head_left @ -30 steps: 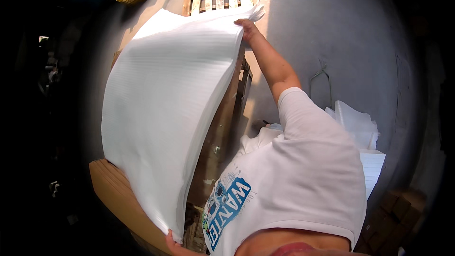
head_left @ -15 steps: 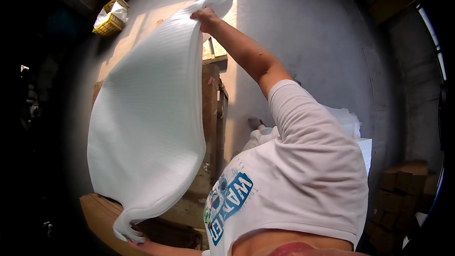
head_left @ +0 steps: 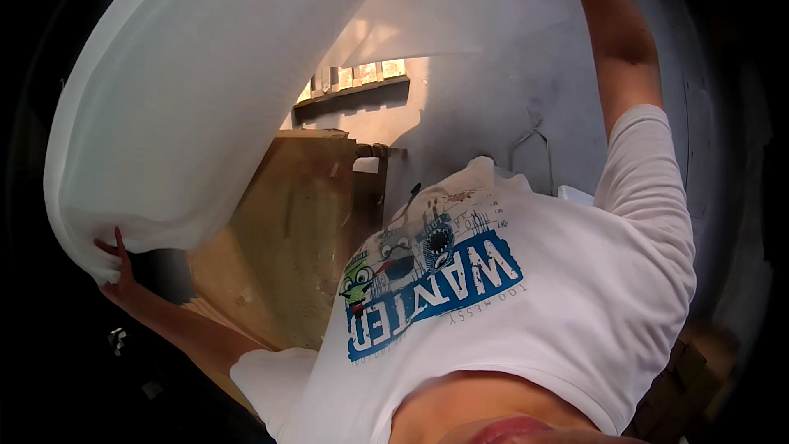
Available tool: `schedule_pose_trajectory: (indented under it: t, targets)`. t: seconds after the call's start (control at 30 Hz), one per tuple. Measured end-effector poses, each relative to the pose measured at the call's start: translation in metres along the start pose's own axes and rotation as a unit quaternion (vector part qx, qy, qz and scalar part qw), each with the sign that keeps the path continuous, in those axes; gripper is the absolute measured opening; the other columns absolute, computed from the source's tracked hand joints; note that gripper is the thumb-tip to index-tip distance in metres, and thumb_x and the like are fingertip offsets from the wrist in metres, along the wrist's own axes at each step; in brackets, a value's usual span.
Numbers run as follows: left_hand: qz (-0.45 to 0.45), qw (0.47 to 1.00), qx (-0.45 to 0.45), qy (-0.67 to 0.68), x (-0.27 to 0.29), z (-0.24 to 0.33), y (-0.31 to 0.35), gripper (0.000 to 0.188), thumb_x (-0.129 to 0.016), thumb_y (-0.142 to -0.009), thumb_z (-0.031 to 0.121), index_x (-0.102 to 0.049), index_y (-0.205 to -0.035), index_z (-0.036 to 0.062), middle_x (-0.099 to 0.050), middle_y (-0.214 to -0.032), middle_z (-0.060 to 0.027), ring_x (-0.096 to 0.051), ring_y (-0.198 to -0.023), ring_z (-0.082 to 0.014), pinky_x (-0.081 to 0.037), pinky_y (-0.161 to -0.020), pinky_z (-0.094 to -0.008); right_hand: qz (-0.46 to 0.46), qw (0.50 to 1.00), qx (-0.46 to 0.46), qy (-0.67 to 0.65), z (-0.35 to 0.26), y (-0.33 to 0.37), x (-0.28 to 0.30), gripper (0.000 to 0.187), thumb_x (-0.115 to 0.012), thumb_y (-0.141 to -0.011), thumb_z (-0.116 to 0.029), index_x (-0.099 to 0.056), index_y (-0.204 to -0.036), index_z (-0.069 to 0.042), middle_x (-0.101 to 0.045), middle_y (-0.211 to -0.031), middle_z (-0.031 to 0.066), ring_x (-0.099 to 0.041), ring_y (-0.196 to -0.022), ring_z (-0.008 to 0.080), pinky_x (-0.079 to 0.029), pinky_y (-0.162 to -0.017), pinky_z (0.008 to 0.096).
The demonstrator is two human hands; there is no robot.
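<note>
Grey concrete floor [head_left: 477, 115] filled the background, dark around the rim, with a sunlit patch near the top middle. White foam sheet [head_left: 189, 99], wide and bowed, was held up in the air across the upper left, over part of the worktable; it ran up past the top edge, and a thin, see-through stretch of it spanned the top middle. White T-shirt [head_left: 542, 337] with blue cartoon print took up the lower middle. Brown worktable [head_left: 296, 230] stood just left of the shirt, partly covered by the sheet. Wooden pallet [head_left: 353, 100] lay beyond the table, partly hidden behind the sheet. Right forearm [head_left: 612, 25] reached up and out of the top edge; right hand was out of frame, grip couldn't be told. Cardboard boxes [head_left: 678, 378] sat dim at lower right. Left hand [head_left: 121, 270] pinched the sheet's lower left corner, one finger pointing up. Thin cord loop [head_left: 548, 156] lay on the floor right of the table.
</note>
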State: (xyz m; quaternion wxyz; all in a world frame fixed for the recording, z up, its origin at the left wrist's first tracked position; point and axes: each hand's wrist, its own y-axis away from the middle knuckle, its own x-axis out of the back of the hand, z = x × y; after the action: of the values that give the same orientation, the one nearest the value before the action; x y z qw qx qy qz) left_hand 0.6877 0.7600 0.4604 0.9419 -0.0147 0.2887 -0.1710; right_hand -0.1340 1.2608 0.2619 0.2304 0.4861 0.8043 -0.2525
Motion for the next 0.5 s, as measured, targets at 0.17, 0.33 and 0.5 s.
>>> schedule_pose_trajectory:
  t: [0.17, 0.33, 0.5]
  targets:
    - [0.037, 0.994, 0.000, -0.100, -0.223, -0.155, -0.099, 0.038, -0.038, -0.103, 0.021, -0.046, -0.138, 0.0071, -0.052, -0.134, -0.0125, -0.057, -0.112, -0.0375, -0.022, -0.109, -0.0722, 0.176, 0.975, 0.056, 0.121, -0.112, -0.027, 0.105, 0.036, -0.046, -0.093, -0.023, -0.054, -0.124, -0.006, -0.058, -0.124, 0.0183, -0.060, -0.110, 0.0371, -0.056, -0.081, 0.0614]
    - [-0.036, 0.998, 0.044, 0.026, -0.356, -0.314, -0.189, 0.039, -0.034, -0.104, 0.024, -0.048, -0.136, 0.0078, -0.052, -0.136, -0.0109, -0.054, -0.118, -0.0348, -0.017, -0.110, -0.0722, 0.240, 0.933, -0.077, 0.258, -0.178, -0.079, 0.225, 0.029, -0.045, -0.091, -0.018, -0.061, -0.107, 0.000, -0.067, -0.103, 0.0167, -0.068, -0.095, 0.0312, -0.061, -0.072, 0.0533]
    - [-0.118, 0.991, 0.055, 0.020, -0.477, -0.453, -0.296, 0.043, -0.030, -0.105, 0.026, -0.042, -0.141, 0.0084, -0.048, -0.140, -0.0125, -0.050, -0.124, -0.0339, -0.013, -0.111, -0.0711, 0.317, 0.914, -0.038, 0.250, -0.176, -0.139, 0.277, 0.034, -0.044, -0.092, -0.020, -0.057, -0.118, -0.003, -0.064, -0.113, 0.0187, -0.065, -0.102, 0.0350, -0.058, -0.079, 0.0584]
